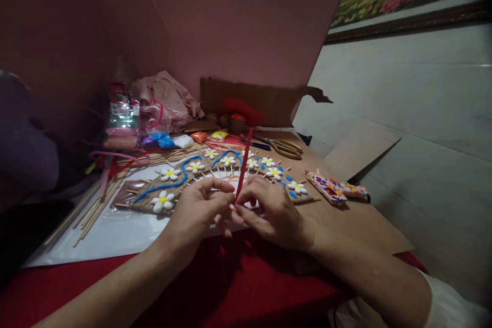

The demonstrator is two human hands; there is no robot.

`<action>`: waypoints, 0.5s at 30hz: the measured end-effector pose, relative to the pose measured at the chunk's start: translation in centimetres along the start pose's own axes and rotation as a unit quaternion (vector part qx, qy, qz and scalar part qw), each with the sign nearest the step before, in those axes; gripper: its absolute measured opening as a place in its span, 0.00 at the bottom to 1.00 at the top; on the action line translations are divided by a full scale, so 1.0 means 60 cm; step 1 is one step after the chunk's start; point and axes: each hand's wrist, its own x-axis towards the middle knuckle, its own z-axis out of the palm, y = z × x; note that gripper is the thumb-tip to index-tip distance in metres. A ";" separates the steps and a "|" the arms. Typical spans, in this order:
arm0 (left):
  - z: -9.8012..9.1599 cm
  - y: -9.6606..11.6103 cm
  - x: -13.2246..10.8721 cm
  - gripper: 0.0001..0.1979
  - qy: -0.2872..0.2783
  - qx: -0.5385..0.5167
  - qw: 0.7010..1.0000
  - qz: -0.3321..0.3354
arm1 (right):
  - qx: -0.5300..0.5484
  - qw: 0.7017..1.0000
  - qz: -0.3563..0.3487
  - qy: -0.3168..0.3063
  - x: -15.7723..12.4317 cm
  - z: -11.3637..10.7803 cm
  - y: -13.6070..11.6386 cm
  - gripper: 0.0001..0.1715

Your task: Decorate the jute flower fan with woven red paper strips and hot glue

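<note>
Counter (49, 287), red-covered, spans the lower view. Brown cardboard (346, 220) lies on its right side, a white plastic sheet (126, 238) on its left. On these rests a twine-wrapped arch (177, 192) with stick ends projecting, a blue wavy line and white-petalled flowers. Loose sticks (90, 210) lie left of the arch.

Right hand (274, 210): grip closed, thumb and forefinger pinching the lower end of a red strip. Left hand (209, 205): fingers curled, tips beside that same end; cannot tell whether its grip has hold. Both are in front of the arch's middle.

Gold-handled scissors (290, 150) lie behind the arch, right of centre. Red strip (244, 164) stands nearly upright, tip leaning slightly right.
</note>
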 end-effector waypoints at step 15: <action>-0.012 -0.005 0.010 0.12 -0.039 -0.041 0.998 0.025 | 0.053 0.997 0.052 0.031 -0.001 0.003 -0.005 0.02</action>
